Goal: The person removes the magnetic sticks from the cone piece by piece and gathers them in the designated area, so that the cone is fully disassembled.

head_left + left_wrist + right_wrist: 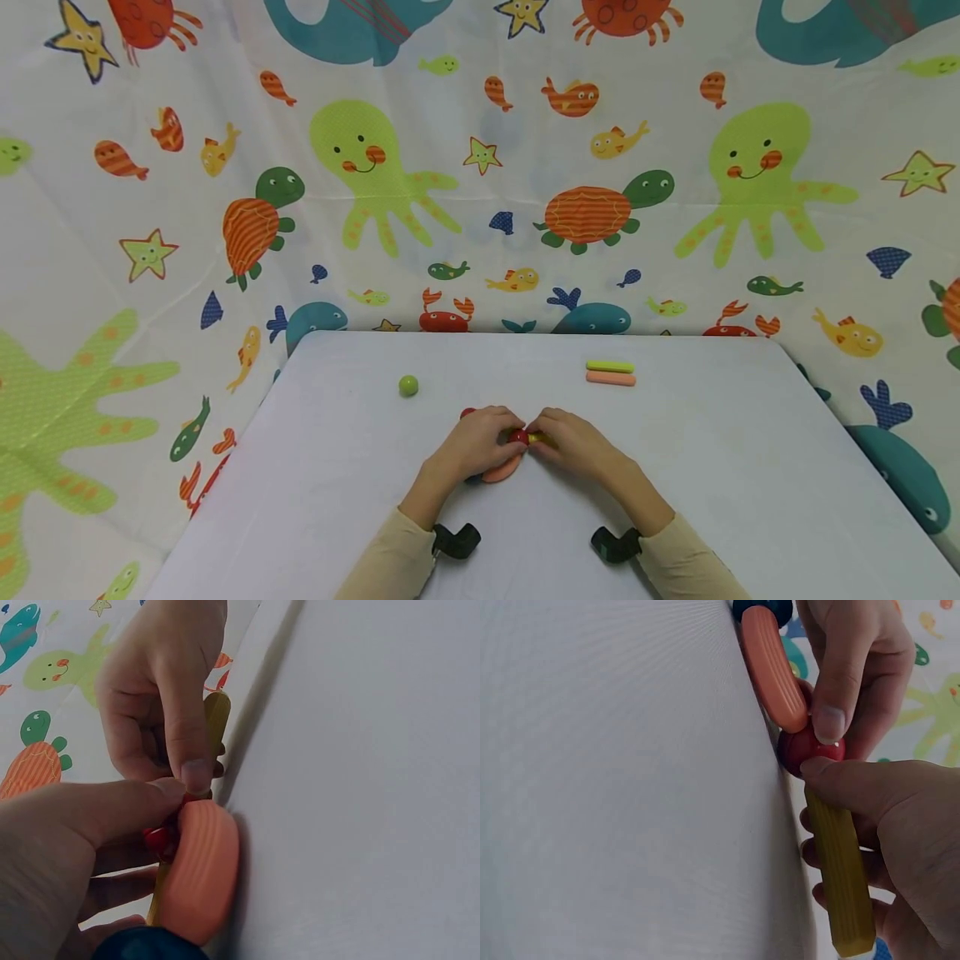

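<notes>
Thumb and fingers of my left hand (480,440) grip a glossy red ball (810,750). A curved, ribbed orange rod (774,671) runs from this ball to a dark blue ball (765,610), lying close along the white table. My right hand (576,442) holds a straight yellow rod (838,870), its end against the red ball and its length along my fingers. Both thumbs meet at that joint. Another yellow piece (156,896) shows behind the orange rod in the left wrist view, and a second red ball (467,412) peeks out behind my left hand.
On the white table (750,467), a green ball (408,385) lies at the back left. Toward the back right, a yellow-green rod (610,366) lies beside a straight orange rod (611,378). A sea-animal cloth (487,183) hangs behind the table.
</notes>
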The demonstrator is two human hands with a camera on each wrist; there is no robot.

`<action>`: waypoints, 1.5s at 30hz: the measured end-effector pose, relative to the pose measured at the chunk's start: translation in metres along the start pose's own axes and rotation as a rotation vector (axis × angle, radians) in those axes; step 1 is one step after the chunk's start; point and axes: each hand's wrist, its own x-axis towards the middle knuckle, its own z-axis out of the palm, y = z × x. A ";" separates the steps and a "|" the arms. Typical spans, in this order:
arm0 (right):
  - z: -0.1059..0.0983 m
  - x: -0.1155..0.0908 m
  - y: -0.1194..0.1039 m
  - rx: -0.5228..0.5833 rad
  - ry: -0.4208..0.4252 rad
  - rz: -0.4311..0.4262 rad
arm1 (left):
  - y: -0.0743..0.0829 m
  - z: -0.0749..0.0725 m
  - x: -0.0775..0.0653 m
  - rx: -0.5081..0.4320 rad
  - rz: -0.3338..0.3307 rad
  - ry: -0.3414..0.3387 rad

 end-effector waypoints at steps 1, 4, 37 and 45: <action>0.000 0.000 0.000 0.004 -0.002 0.004 | 0.000 0.001 0.000 0.000 0.006 0.001; 0.000 0.000 0.000 0.012 -0.004 0.011 | -0.001 0.002 0.001 -0.002 0.017 0.004; 0.000 0.000 0.003 0.017 -0.010 0.024 | 0.001 0.000 0.001 -0.032 -0.034 -0.027; -0.009 -0.002 0.007 0.035 -0.064 0.084 | -0.002 0.003 0.002 -0.020 0.022 0.000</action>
